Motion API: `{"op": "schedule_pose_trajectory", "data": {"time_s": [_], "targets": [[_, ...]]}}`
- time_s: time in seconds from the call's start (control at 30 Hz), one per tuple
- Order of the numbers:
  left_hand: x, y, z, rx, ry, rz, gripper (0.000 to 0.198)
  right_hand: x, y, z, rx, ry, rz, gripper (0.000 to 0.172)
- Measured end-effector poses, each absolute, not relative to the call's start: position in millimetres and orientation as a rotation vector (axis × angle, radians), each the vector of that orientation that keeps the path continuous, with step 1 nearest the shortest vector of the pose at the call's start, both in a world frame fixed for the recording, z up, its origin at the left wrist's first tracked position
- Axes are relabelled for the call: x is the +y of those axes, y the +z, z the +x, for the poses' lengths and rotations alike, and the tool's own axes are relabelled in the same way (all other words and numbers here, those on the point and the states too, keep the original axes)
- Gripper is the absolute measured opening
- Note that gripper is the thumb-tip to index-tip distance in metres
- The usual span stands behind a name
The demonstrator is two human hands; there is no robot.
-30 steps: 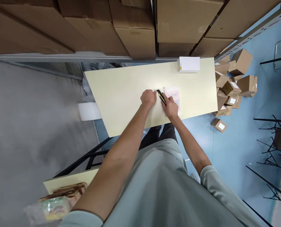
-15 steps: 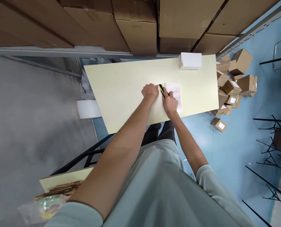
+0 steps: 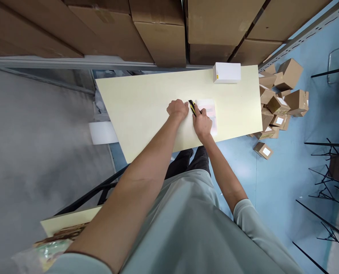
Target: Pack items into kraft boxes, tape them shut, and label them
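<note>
The right hand (image 3: 202, 122) rests on the pale bench (image 3: 146, 102) near its middle, its grip closed around a black and yellow knife (image 3: 191, 107) whose tip points away from the person, toward the shelf. The knife lies along the left edge of a flat white packet (image 3: 211, 112) with faint pink print. The packet sits on the bench, partly under the right hand and reaching toward the near edge. The left hand (image 3: 177, 110) is just beside the knife on its left, knuckles up and fingers curled under against the bench; it may be pressing on a clear or pale sheet there, but the view is too small to tell whether this grip pinches anything. The two hands are nearly touching, with the knife between them. At the far right corner of the bench stands a white box (image 3: 227, 72), well apart from the hands. Large cardboard boxes (image 3: 160, 34) fill the shelf beyond the bench. To the right, small cartons (image 3: 280, 102) with white labels lie heaped on the blue floor against the bench's end. A white block (image 3: 102, 132) lies below the bench's left end. At the lower left, a second bench (image 3: 69, 220) carries some wrapped packs (image 3: 43, 253).
</note>
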State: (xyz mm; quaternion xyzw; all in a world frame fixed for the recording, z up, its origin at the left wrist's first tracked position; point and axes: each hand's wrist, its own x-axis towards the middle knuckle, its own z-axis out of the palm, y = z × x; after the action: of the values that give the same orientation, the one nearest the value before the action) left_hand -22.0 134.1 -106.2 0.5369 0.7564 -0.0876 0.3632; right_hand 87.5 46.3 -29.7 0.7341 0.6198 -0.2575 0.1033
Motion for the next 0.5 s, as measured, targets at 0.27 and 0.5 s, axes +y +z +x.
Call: {"op": "schedule_pose_trajectory", "data": {"time_s": [0.27, 0.5], "targets": [[134.5, -105.6, -21.1, 1.971, -0.202, 1.382, 0.07, 36.6, -34.4, 88.4, 1.834, -0.767, 2.124, 0.068], [137.1, -103.4, -21.9, 1.96, -0.254, 1.386, 0.067, 17.9, -39.6, 88.0, 1.834, -0.753, 2.097, 0.069]]}}
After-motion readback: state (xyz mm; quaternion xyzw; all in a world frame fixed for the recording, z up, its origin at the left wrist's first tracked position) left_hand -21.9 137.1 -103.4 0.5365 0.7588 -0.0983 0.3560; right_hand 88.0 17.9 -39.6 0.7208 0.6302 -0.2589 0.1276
